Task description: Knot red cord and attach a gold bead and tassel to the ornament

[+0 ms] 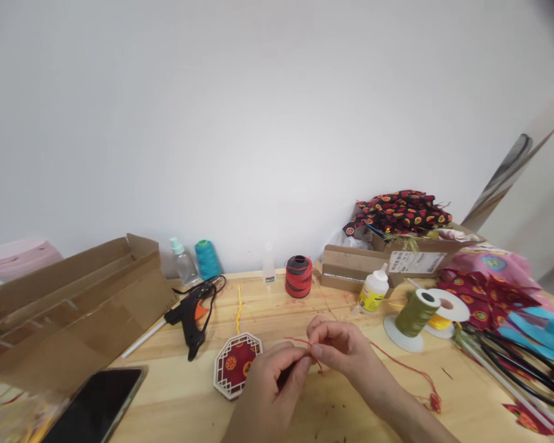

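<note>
Both hands meet over the front middle of the wooden table. My left hand (281, 375) pinches a thin red cord (297, 339) between thumb and index finger. Right beside it, my right hand (335, 347) pinches the same cord, fingertips almost touching the left ones. One short end sticks out to the left; a longer length runs out behind the right hand to a small red knotted bundle (434, 402). Partly behind my left hand lies an octagonal wooden lattice frame (234, 367) with dark red patterned fabric inside and a yellow cord (239, 311) at its top.
A black glue gun (191, 323), a phone (96, 406) and a long cardboard box (96, 314) are on the left. Farther back stands a red thread spool (298, 278). Rightward are a glue bottle (373, 292), a green thread spool (417, 314) and black-handled scissors (526, 363).
</note>
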A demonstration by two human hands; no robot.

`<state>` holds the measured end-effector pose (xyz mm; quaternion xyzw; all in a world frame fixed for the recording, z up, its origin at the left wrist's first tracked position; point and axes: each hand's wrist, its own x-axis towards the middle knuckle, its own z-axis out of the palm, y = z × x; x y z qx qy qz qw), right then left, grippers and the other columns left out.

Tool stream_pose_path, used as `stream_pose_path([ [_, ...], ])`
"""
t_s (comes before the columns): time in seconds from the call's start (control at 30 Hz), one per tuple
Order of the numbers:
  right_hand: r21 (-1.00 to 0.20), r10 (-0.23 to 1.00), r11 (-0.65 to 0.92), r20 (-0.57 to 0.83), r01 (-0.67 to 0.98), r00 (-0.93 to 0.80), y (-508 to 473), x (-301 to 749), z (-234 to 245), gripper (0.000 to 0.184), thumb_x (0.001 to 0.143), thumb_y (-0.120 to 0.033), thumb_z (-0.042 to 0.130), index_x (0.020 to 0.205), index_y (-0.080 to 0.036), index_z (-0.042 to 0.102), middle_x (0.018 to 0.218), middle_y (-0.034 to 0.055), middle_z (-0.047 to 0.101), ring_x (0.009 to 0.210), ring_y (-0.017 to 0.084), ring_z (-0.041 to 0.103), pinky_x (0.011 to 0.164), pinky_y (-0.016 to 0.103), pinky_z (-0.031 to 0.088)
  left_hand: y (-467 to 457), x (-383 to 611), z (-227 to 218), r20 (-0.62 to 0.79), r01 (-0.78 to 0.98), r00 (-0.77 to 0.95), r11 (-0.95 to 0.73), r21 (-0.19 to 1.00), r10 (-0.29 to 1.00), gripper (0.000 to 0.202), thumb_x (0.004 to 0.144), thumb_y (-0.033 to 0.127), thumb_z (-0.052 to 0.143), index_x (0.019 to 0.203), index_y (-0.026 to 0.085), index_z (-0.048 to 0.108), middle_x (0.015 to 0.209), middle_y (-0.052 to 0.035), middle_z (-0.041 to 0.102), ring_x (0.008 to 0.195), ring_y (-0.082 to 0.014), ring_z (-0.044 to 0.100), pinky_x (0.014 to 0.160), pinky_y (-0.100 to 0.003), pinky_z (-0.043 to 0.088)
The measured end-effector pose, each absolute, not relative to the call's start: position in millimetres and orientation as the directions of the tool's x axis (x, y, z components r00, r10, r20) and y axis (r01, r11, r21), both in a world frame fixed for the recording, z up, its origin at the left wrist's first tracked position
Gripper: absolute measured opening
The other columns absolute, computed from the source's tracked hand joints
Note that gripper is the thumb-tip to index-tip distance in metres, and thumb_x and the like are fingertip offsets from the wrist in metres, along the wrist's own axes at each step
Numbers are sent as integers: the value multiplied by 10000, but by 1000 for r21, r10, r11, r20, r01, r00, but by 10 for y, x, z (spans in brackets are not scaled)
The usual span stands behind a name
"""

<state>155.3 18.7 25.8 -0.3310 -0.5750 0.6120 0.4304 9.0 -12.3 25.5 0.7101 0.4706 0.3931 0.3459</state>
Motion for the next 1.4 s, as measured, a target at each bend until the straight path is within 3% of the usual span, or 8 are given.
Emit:
stream_pose_path([
  [0.1,-976,893,219,205,-12,-401,176,1593,303,97,708,-210,557,621,-168,544,690,-9,463,624,114,465,555,232,376,-128,104,253,150,348,236,-227,909,960,247,804,298,460,758,177,670,651,-29,584,619,-154,502,582,-235,398],
  [0.23,-808,809,531,392,255,-438,162,1674,370,148,649,-39,518,648,-183,549,714,-3,485,726,142,490,661,265,380,-135,112,245,2,180,243,-47,983,970,269,770,344,486,762,162,685,618,-15,551,555,-128,435,510,-219,346],
  [0.37,-707,732,644,461,290,-502,148,1717,403,200,625,-8,500,683,-193,549,729,-3,485,729,140,494,652,258,388,-132,88,234,-84,63,339,67,996,937,313,700,434,558,732,140,662,547,21,434,509,-100,326,456,-210,252],
  [0.57,-683,714,668,475,296,-514,142,1701,407,233,596,24,477,677,-184,542,734,-1,492,730,135,492,663,257,388,-109,48,166,-51,-96,427,102,990,903,598,676,668,386,619,111,598,504,33,359,442,-73,220,415,-226,125],
  [0.97,-711,730,640,447,290,-516,141,1702,385,230,620,24,472,684,-193,514,735,-7,489,741,138,489,667,259,387,-116,91,282,-108,67,365,90,994,925,362,727,470,513,649,136,630,504,58,332,470,-84,259,436,-223,175],
  [1.4,-840,795,513,384,180,-469,150,1677,397,55,744,-152,534,774,-182,570,739,5,524,735,143,507,680,270,400,-96,47,176,-115,-43,374,141,989,920,346,740,436,530,605,124,593,479,69,337,406,-48,224,385,-200,137],
])
